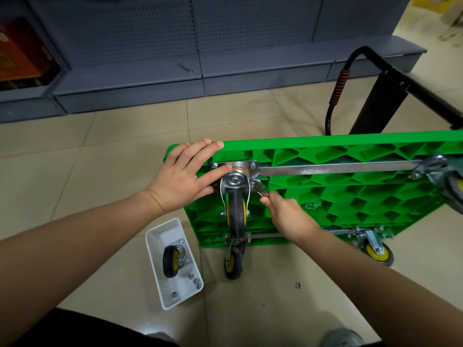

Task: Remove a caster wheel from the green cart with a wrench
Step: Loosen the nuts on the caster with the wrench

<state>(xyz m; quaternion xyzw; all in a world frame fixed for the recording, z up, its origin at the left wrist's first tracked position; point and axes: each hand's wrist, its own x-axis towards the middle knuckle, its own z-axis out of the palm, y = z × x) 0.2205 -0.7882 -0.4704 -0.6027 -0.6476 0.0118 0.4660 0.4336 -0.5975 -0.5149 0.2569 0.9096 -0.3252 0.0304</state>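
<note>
Green ribbed plastic cart (325,186) stands on its edge on the tiled floor, 4 black-and-yellow caster wheels (236,211) bolted on. The left hand (185,176) rests flat with straight fingers against its corner; the right hand (288,216) pinches 1 silver metal wrench (259,190) set on a plate bolt. 1 white plastic basket (155,249) holds 1 loose caster (172,260) and 4 nuts (195,281); 1 nut (298,285) lies on the floor.

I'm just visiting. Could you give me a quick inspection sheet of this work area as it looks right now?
Surface: beige tiled floor.
Job's things: green cart on its side; wrench on a bolt by the caster.
Clutter: white basket holding a loose wheel and nuts; a stray nut on the floor.
Hands: left hand steadies the cart; right hand grips the wrench.
Cables: nothing seen.
Surroundings: grey pegboard shelving.
</note>
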